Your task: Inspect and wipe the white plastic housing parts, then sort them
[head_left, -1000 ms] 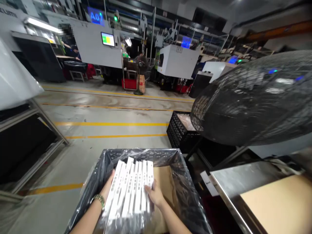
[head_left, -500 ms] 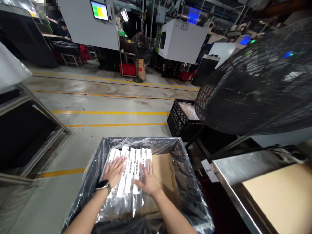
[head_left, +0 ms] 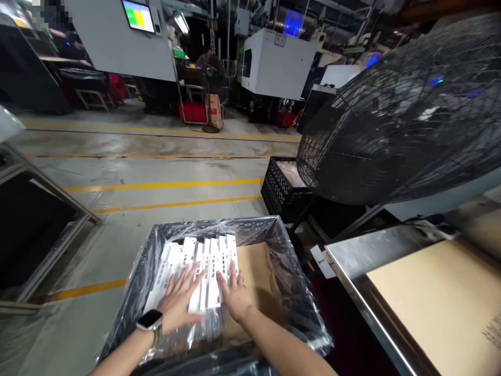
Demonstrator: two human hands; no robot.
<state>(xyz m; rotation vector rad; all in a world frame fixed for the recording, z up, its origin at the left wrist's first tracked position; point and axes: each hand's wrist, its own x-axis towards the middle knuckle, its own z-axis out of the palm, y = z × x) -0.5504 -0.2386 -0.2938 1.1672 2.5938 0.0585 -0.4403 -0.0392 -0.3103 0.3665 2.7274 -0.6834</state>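
Note:
Several long white slotted parts (head_left: 213, 263) lie side by side in a dark crate (head_left: 301, 282) lined with clear plastic film. My left hand (head_left: 180, 297), with a watch (head_left: 150, 319) on its wrist, rests spread over the near middle of the row. My right hand (head_left: 236, 295) lies with fingers stretched out on the parts at the row's right end. Neither hand is wrapped round a part. Brown cardboard (head_left: 254, 266) shows beside the row on the right, and under its near end.
A large black fan (head_left: 376, 130) looms at the right, above a metal table (head_left: 352, 256) bearing a cardboard sheet (head_left: 438, 297). Black perforated crates (head_left: 276, 183) stand beyond my crate. A metal-framed rack (head_left: 47, 193) is at left. Machines (head_left: 277, 65) line the far aisle.
My left hand has moved nearer to me along the parts, uncovering more of the left ones. My right hand stays at the right end. The whole view has shifted slightly.

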